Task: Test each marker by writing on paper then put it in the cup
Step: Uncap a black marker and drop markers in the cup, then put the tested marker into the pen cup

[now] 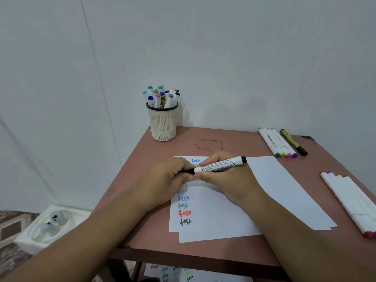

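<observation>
Both hands on the black whiteboard marker, cap end in the left.

The left hand (173,176) curls round the marker's black cap end while the right hand (225,176) grips the white barrel of the whiteboard marker (219,165) above the paper (284,190); I judge the cap is coming off or going on, and cannot tell which. A black "test" sits lowest in the column, so the cup (162,123) probably comes next. It is a cream slotted plastic cup, already crowded with markers, at the surface's (234,139) far left. Smooth white-barrelled markers (277,142) wait at right.
</observation>
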The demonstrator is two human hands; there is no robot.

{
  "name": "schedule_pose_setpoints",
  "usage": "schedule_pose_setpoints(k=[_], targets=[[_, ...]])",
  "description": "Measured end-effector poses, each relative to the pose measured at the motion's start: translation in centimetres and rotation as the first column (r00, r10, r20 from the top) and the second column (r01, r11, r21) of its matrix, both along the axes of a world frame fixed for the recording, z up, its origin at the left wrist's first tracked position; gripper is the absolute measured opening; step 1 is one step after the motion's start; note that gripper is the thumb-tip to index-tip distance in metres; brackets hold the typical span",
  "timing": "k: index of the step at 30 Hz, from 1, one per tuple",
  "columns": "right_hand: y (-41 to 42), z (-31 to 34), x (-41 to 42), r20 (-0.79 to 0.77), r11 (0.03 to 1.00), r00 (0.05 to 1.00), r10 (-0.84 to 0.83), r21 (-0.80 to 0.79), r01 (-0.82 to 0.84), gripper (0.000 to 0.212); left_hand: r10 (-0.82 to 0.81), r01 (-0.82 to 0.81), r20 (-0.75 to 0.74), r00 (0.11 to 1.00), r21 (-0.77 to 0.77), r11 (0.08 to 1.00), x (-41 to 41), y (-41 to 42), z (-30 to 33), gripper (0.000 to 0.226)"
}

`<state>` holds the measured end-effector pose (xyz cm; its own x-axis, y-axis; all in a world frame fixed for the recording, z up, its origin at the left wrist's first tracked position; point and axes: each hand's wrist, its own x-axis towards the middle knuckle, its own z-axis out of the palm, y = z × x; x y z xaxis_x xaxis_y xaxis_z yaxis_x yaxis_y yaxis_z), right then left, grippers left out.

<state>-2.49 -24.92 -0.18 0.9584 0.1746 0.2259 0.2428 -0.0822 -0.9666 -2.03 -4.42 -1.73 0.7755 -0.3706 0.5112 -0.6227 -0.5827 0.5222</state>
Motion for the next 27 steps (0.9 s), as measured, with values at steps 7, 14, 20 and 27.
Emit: schedule_pose_setpoints(k=[7,14,20,27], targets=[[-0.8,1.3,0.1,-0.066,0.996,0.996,-0.067,0.058,0.071,0.026,0.039,-0.009,-0.240,0.970,0.124,0.992,0.0,-0.7,0.6,0.068],[-0.8,4.0,0.0,0.002,0.945,0.971,-0.238,0.234,0.231,0.105,0.035,-0.092,-0.400,0.916,-0.125,0.988,0.0,-0.6,1.4,0.061],[3.0,10.7,4.6,0.256,0.951,0.918,-0.303,0.135,0.276,0.094,0.168,-0.267,-0.307,0.937,-0.318,0.910,3.3,0.8,4.5,0.027],[10.0,13.7,12.6,0.498,0.961,0.835,-0.234,-0.014,0.278,0.080,0.416,-0.438,-0.150,0.897,-0.170,0.883,6.1,1.1,1.7,0.022]])
